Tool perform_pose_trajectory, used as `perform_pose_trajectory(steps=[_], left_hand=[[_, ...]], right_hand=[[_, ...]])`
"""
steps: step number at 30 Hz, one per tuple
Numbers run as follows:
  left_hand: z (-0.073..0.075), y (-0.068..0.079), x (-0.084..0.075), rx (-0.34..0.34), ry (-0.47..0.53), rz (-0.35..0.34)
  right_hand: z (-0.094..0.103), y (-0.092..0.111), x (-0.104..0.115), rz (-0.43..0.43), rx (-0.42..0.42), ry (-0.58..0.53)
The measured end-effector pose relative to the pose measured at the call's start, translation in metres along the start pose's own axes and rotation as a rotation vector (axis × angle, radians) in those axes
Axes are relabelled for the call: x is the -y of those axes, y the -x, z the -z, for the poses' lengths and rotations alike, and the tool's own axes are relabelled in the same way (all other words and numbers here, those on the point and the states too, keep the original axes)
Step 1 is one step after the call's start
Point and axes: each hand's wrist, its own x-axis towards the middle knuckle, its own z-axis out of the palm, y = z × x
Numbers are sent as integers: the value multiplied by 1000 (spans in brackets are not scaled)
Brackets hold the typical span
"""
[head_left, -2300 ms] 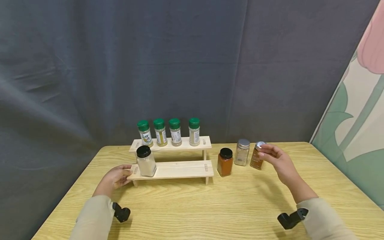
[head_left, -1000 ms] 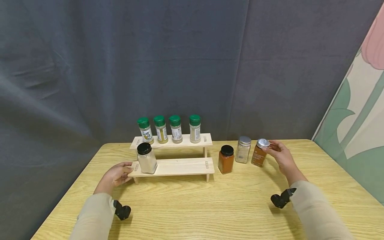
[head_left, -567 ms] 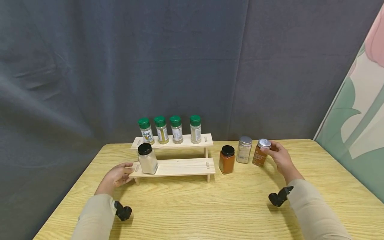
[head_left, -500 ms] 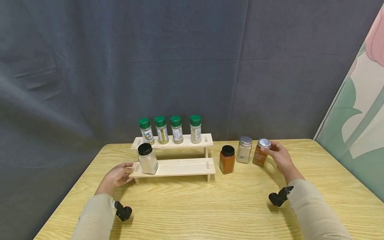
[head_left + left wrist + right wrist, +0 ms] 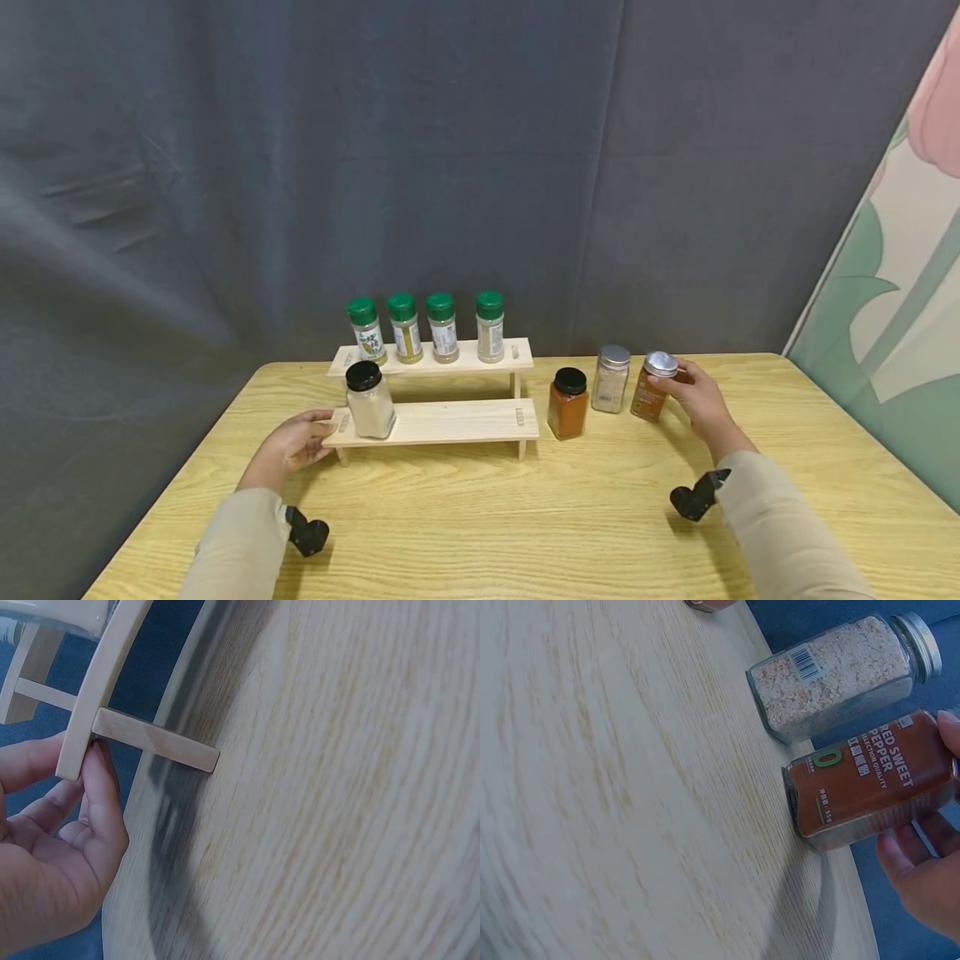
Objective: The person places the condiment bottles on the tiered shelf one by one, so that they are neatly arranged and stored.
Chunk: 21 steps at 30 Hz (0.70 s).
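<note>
My left hand (image 5: 292,442) pinches the left end of the lower board of a two-tier wooden spice rack (image 5: 450,422). In the left wrist view, thumb and fingers grip the board's end (image 5: 94,697) beside its leg. At the right, my right hand (image 5: 701,402) holds a silver-lidded spice jar (image 5: 647,400) near its top. The right wrist view shows its label (image 5: 870,769), reading "red sweet pepper"; the jar stands upright on the table, and its lid is partly hidden by the thumb. Just left of it stands a silver-lidded jar of pale coarse grains (image 5: 609,388).
Several green-capped shakers (image 5: 444,337) line the upper board. A black-lidded jar of pale powder (image 5: 371,412) stands at the lower board's left. Between rack and silver-lidded jars is a black-lidded jar of orange-red powder (image 5: 567,412). A dark curtain (image 5: 480,167) hangs behind the table (image 5: 480,533).
My right hand has come down from over the red sweet pepper jar's lid to its right side and grips it there. My left hand keeps its place on the rack.
</note>
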Motion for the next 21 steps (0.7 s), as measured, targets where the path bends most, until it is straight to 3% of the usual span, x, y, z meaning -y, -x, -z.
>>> perform_pose_trajectory(steps=[13, 21], left_hand=[[4, 3, 4, 12, 16, -13], [0, 2, 1, 21, 12, -11]], right_hand=[[-2, 5, 0, 35, -50, 41], [7, 18, 15, 61, -106, 20]])
